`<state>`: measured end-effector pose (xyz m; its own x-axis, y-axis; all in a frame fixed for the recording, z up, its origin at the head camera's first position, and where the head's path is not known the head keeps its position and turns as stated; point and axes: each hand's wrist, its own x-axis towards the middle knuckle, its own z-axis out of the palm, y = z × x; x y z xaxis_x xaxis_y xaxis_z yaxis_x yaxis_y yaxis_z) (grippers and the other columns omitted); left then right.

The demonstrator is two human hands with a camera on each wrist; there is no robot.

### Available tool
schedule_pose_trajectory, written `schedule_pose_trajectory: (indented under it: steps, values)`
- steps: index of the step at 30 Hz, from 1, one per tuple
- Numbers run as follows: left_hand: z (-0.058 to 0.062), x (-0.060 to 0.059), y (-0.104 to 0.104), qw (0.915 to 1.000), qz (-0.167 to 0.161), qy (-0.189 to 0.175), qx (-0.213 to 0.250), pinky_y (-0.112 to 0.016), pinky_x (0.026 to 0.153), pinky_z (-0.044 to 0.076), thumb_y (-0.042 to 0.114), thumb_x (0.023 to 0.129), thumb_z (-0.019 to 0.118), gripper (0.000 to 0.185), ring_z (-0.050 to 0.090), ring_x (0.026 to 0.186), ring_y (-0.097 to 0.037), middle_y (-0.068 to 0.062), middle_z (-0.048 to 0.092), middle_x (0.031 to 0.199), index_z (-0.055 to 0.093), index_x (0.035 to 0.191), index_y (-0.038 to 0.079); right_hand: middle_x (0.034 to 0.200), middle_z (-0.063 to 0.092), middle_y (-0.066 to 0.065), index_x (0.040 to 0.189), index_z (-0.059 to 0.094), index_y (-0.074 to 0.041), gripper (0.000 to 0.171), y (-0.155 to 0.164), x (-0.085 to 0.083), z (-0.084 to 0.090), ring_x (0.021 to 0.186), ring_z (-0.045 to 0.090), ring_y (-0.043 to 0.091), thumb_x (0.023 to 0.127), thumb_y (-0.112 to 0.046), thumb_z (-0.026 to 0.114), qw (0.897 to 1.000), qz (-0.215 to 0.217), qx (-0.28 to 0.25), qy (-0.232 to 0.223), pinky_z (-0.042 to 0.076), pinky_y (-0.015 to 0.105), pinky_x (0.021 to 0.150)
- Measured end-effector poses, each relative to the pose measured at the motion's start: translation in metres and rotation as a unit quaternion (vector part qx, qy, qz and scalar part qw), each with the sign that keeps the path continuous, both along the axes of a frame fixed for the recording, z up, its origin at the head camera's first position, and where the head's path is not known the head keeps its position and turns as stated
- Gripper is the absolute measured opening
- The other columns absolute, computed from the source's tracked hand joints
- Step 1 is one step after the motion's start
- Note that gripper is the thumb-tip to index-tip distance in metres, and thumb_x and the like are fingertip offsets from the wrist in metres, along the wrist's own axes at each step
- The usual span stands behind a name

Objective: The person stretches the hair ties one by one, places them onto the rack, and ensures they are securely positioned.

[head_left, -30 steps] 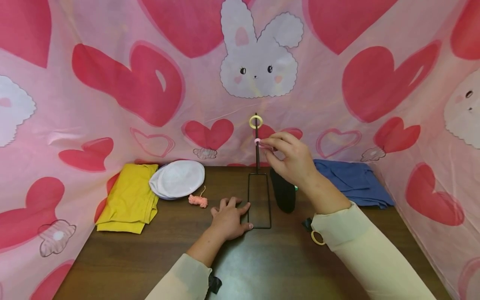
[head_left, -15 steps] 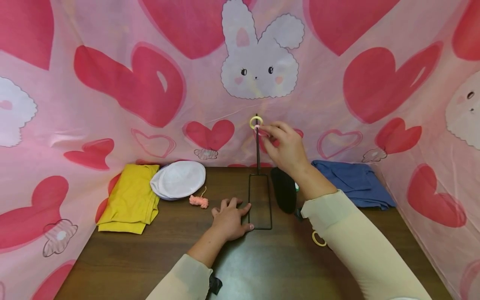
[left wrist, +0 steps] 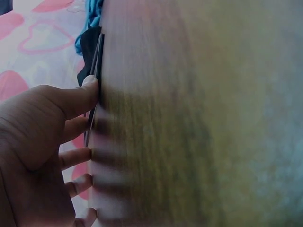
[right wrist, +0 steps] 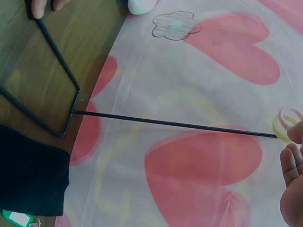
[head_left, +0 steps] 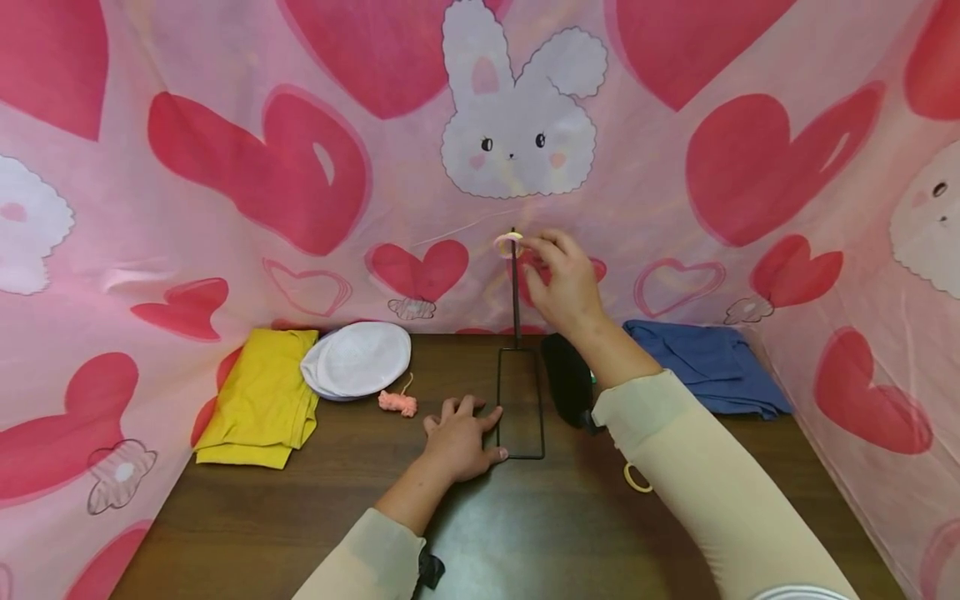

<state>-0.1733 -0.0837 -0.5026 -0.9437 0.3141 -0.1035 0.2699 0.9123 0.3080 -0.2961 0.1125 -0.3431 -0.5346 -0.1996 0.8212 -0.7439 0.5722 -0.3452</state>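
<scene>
Pink ring (head_left: 507, 242) pinched in right hand (head_left: 564, 283) at rod (head_left: 515, 292) top

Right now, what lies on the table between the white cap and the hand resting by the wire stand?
In the head view, a small pink yarn bundle lies between the white cap and the left hand.

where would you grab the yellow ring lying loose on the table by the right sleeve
Judging by its pose, take the yellow ring by its rim, coming straight down from above. It lies flat on the table with an open centre, so one fingertip could go inside the loop and the thumb outside to pinch the band. Its right side is tucked under the right sleeve, so the left, exposed arc looks the easier part to grip.
</scene>
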Motion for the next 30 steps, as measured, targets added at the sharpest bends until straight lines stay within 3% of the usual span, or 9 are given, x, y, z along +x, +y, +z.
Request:
schedule_pose_trajectory:
  steps: [16, 24, 30]
  values:
    - [-0.002, 0.000, 0.001, 1.0000, 0.002, 0.001, -0.005, -0.068, 0.095, 0.033, 0.060, 0.089, 0.074, 0.071, 0.034, 0.141, -0.040, -0.004, 0.043, 0.156, 0.054, 0.153, 0.034, 0.117, 0.067, 0.018, 0.121, 0.075, 0.000, 0.032, 0.044, 0.035, -0.025, 0.089, 0.070, 0.027, 0.089, -0.001, 0.078, 0.999, 0.025, 0.038, -0.022, 0.059, 0.043, 0.083]
    - [-0.002, 0.000, 0.000, 1.0000, 0.004, -0.003, -0.005, -0.069, 0.096, 0.032, 0.059, 0.090, 0.074, 0.071, 0.033, 0.141, -0.040, -0.004, 0.042, 0.156, 0.054, 0.153, 0.034, 0.111, 0.069, 0.013, 0.116, 0.077, -0.003, 0.033, 0.064, 0.049, -0.048, 0.084, 0.069, 0.021, 0.084, 0.003, 0.080, 0.999, 0.027, 0.044, -0.018, 0.061, 0.041, 0.071]
    - [-0.001, 0.000, 0.001, 1.0000, 0.003, -0.003, -0.003, -0.069, 0.096, 0.032, 0.059, 0.089, 0.074, 0.071, 0.033, 0.141, -0.040, -0.004, 0.043, 0.156, 0.054, 0.153, 0.034, 0.112, 0.070, 0.009, 0.117, 0.077, -0.007, 0.034, 0.080, 0.065, -0.064, 0.084, 0.070, 0.021, 0.084, 0.001, 0.080, 0.997, 0.018, 0.064, -0.040, 0.054, 0.028, 0.074]
